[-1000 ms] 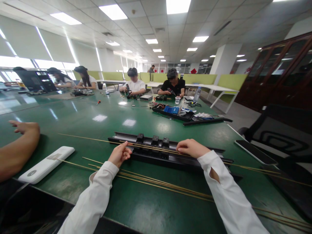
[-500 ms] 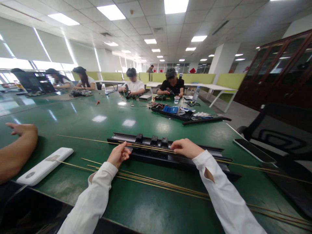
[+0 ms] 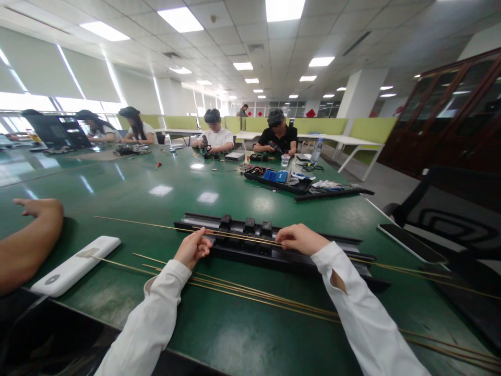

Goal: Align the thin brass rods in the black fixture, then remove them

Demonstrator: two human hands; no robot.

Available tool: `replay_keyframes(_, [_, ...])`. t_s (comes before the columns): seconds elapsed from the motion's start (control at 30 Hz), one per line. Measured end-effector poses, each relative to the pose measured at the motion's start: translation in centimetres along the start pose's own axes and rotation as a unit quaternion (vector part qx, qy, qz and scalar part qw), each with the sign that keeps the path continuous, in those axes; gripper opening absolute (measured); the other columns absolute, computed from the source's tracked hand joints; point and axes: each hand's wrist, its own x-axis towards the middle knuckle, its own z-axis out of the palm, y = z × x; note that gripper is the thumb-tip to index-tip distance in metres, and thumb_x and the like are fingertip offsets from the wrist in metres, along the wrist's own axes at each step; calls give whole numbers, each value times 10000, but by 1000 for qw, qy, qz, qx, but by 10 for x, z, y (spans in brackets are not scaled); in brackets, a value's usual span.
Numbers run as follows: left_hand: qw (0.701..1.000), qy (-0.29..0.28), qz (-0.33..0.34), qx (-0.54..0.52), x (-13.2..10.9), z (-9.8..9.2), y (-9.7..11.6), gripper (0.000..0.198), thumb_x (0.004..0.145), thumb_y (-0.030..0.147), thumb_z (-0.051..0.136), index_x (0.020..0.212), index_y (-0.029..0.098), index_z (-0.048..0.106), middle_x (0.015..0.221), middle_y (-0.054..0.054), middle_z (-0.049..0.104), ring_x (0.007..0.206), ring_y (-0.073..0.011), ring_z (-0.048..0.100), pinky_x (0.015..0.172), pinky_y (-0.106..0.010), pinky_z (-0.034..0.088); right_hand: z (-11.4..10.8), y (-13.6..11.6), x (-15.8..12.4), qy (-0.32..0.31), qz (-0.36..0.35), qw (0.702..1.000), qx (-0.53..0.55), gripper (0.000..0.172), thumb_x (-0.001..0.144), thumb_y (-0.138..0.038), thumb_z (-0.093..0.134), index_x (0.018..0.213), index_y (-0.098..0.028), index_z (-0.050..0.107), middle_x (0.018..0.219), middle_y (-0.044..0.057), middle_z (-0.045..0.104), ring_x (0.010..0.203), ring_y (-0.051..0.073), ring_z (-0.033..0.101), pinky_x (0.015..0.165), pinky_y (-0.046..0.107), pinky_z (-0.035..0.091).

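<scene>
Several long thin brass-coloured rods (image 3: 239,236) run between my two hands, over a long black rail assembly (image 3: 332,245). My left hand (image 3: 193,248) pinches the rods near the left end of the rail. Toward the right, my right hand (image 3: 300,239) has its fingers closed on the same rods. Three black blocks (image 3: 249,225) stand on the rail behind the rods. On the table in front of the rail lie more loose brass-coloured rods (image 3: 266,303), passing under my right forearm. How tightly each fingertip grips is hard to make out.
A white flat device (image 3: 76,266) lies at the left, near another person's arm (image 3: 33,245). A phone (image 3: 410,243) is at the right edge. Beyond the rail sit a black tray of tools (image 3: 276,178) and a black strip (image 3: 334,194). Several people work across the green table (image 3: 129,193).
The whole view has shifted very slightly to the right. Both hands keep their hold on the rods, with no clear movement along the rail.
</scene>
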Motion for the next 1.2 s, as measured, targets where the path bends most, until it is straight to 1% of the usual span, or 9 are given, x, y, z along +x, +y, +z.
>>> replay_keyframes(0.47, [1000,-8,0,-2,1,-3,1,238,763,307,463,855,96,526,461,-10,544,328,-68,468,294,-135,318,-6,1,-4,-19,22,1000,-1,200,651,-196,457,760,-179,624,624,1,632,607,121,558,586,207,385])
replay_keyframes(0.63, [1000,-8,1,-1,1,-4,1,235,764,308,460,848,97,522,463,-13,547,327,-67,467,294,-133,314,-8,3,-6,-25,37,999,-2,183,645,-203,465,738,-175,620,631,9,636,622,128,563,592,211,388])
replay_keyframes(1.2, [1000,-8,1,0,1,-7,0,243,763,310,464,862,96,526,464,-11,544,329,-66,467,294,-131,314,-10,13,-9,-57,64,996,26,186,639,-238,487,751,-166,618,640,18,643,618,137,570,599,225,410])
